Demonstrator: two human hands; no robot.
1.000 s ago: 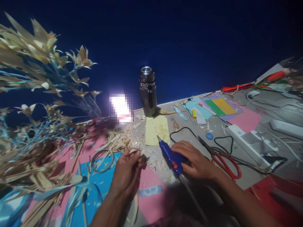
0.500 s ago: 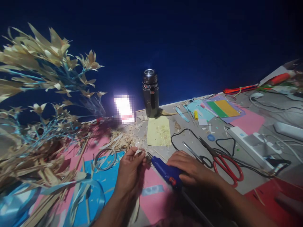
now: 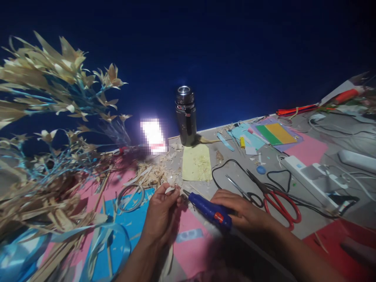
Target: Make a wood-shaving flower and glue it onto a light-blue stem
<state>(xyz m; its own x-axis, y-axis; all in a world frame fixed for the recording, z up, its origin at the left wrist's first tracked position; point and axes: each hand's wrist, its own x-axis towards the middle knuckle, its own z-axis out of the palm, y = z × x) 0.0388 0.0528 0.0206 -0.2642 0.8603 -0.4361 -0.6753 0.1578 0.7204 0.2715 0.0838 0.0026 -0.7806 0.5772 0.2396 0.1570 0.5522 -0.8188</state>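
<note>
In the head view my right hand is wrapped round a blue hot glue gun. Its metal nozzle points up and left, a short gap from the fingers of my left hand. Those fingers pinch a small pale petal-like piece; part of it is hidden by the thumb and fingertips. Beyond the nozzle lies a yellow paper spotted with dried glue. Just right of my right hand are small dark-handled scissors and large red-handled scissors.
A dark metal flask stands behind the yellow paper. Dried-leaf flowers on blue stems spread at the left, above light blue ribbon and husk scraps. Right, a white power strip lies among cables. Coloured sheets lie behind.
The glue gun has turned slightly in my right hand, its red trigger area now more visible, and its rear end has shifted right. My left hand keeps its pinch, almost unmoved.
</note>
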